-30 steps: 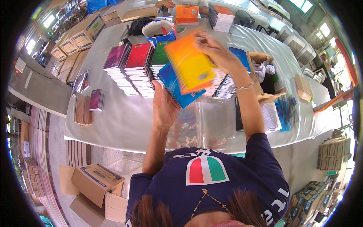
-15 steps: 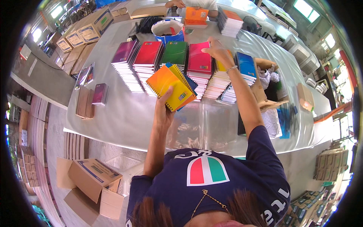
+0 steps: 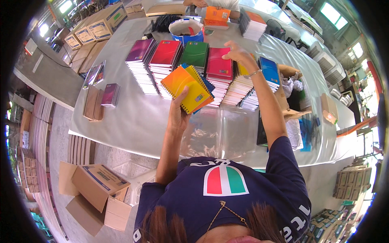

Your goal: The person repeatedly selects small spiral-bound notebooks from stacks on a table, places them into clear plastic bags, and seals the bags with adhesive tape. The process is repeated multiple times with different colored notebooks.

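Observation:
My left hand (image 3: 178, 107) grips a fanned handful of spiral notebooks, thumb across the front. A yellow notebook (image 3: 194, 95) is on top, with orange and blue ones behind it. My right hand (image 3: 240, 56) reaches over the stack of pink notebooks (image 3: 219, 67). Its thumb is at the upper right of the top pink cover, and the curved fingers stay apart near the far edge. Beside that stack stand purple (image 3: 139, 52), red (image 3: 165, 52), green (image 3: 194, 53) and blue (image 3: 268, 71) notebook stacks. My right wrist partly hides a yellow stack (image 3: 235, 92).
A blue-and-white pail (image 3: 186, 38) stands behind the stacks. Opposite, another person's hand (image 3: 198, 3) is by an orange notebook (image 3: 217, 16). An open carton (image 3: 289, 113) holds crumpled material at the right. Purple notebooks (image 3: 110, 95) lie at the left; clear plastic (image 3: 202, 135) lies in front.
The view has shifted slightly, so the table appears a little further right. Both hands keep nearly the same places relative to the notebook stacks.

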Demonstrator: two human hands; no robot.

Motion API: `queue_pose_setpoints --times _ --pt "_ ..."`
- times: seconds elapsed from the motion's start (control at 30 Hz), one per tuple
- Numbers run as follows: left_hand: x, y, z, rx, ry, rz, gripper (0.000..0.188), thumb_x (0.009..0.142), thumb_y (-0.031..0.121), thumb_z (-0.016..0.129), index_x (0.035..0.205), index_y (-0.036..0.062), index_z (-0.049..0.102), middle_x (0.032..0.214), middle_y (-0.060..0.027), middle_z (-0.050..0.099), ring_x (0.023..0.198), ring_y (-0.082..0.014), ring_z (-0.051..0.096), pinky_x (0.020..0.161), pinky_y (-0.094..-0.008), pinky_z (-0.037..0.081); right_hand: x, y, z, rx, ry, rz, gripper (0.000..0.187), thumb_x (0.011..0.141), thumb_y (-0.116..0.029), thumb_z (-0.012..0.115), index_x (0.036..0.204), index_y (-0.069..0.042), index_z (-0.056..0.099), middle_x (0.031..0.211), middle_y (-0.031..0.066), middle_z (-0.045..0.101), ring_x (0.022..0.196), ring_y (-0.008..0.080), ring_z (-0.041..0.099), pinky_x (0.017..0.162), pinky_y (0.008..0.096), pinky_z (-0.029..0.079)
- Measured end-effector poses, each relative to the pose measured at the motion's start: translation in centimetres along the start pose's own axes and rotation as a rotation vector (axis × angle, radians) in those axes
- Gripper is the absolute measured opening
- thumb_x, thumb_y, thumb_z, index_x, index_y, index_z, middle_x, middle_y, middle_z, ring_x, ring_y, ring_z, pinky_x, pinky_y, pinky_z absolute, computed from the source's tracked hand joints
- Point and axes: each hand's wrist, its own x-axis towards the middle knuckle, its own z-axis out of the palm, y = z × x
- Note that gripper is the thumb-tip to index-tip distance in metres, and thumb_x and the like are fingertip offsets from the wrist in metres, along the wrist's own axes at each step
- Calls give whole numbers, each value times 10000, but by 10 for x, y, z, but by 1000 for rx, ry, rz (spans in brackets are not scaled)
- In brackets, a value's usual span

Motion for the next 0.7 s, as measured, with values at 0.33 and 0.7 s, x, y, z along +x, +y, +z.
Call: queue_pose_setpoints --times 0.33,0.7 --pt "-13 12 -1 -27 -20 22 604 957 457 542 1336 2 424 1206 -133 583 1106 -244 605 909 -398 528 -66 -99 -72 686 -39 -339 437 818 17 656 1237 -69 569 1093 52 579 900 127 583 786 260 532" --pt "-21 33 3 79 24 70 516 946 341 564 1293 -23 451 1189 -137 590 1082 -257 623 908 -418 550 -1 -97 33 242 20 -329 482 821 -291 751 1193 -42 573 1156 161 588 1026 211 564 855 348 480"
